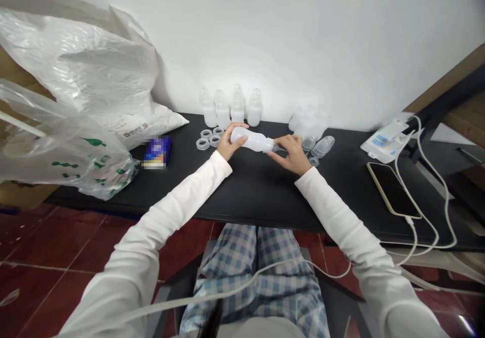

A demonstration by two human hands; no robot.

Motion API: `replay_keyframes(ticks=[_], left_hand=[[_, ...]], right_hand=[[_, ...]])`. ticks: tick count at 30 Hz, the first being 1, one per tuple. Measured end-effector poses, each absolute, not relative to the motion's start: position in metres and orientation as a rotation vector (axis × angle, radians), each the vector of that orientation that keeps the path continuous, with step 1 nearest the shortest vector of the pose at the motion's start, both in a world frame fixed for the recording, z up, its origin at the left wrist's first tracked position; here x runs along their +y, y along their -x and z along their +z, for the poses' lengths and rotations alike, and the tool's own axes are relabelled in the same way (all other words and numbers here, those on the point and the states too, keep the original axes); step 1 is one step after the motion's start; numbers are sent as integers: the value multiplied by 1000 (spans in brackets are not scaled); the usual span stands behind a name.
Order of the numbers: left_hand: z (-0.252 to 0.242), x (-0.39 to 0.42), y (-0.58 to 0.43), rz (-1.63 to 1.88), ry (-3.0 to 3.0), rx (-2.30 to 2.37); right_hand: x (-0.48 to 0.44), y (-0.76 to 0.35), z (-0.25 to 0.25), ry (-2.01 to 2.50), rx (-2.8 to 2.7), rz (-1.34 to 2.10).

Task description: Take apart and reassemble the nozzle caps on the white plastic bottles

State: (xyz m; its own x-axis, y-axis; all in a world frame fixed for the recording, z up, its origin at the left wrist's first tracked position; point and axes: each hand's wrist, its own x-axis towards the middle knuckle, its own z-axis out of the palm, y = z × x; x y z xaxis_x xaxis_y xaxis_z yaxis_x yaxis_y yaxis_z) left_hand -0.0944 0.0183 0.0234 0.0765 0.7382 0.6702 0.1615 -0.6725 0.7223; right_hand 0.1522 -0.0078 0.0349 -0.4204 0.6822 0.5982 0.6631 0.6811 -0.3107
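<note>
A white baby bottle (250,140) lies sideways in the air over the black table. My left hand (230,141) is wrapped round its base end. At its other end, the fingers of my right hand (291,153) pinch the collar and clear nipple (273,147). Left of the bottle lie several white collar rings (203,143) in a cluster. Behind them a row of several capped baby bottles (237,104) stands upright by the wall. Beside my right hand are clear bottle caps (323,147) and a small ring-shaped nipple part (313,161).
A large white plastic bag (83,60) and a clear bag with green print (76,161) fill the left side, near a blue packet (157,151). On the right are a phone (393,189) with a white cable (415,237) and a white-blue package (386,140). More bottles (308,121) stand back right.
</note>
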Motion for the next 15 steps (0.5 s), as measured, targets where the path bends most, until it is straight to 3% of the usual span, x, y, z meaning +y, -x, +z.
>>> replay_keyframes(ticks=[15], left_hand=[[1,32,102,1655,-2718,537]], right_hand=[[-4,-167,51,986,-1977,612]])
